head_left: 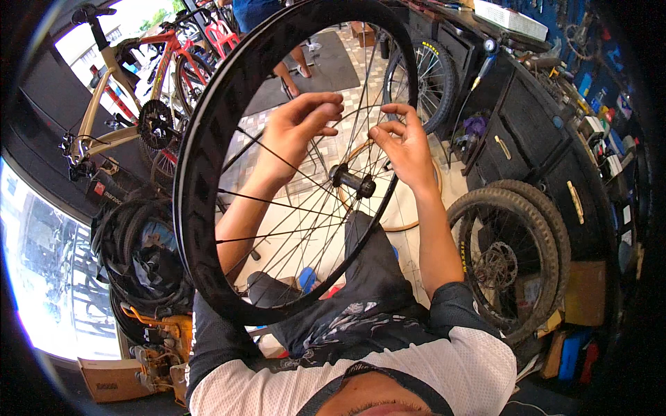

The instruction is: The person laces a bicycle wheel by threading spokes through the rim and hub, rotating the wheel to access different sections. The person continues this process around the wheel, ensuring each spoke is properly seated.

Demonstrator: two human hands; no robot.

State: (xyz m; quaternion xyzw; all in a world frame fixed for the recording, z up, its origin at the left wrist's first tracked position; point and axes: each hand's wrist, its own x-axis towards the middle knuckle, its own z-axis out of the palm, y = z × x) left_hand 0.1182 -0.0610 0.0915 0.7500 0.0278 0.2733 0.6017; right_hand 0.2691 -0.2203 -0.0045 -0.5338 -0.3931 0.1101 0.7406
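A bicycle wheel with a deep black rim (196,149) stands tilted in front of me, its thin dark spokes (277,203) running to a black hub (352,182). Behind the near spokes, my left hand (305,125) is raised inside the rim, fingers curled toward the thumb; whatever they hold is too small to make out. Opposite it, my right hand (402,142) overlaps the rim's right side. Its thumb and fingertips pinch close together at a thin spoke, with the index finger reaching toward my left hand. Below the wheel are my legs in dark trousers.
Bicycles (111,104) stand at the left above a heap of black tyres (142,243). Knobbly-tyred wheels (510,256) lean against dark cabinets (517,132) at the right. Another person's legs (291,69) show beyond the wheel, near a grey mat (333,66).
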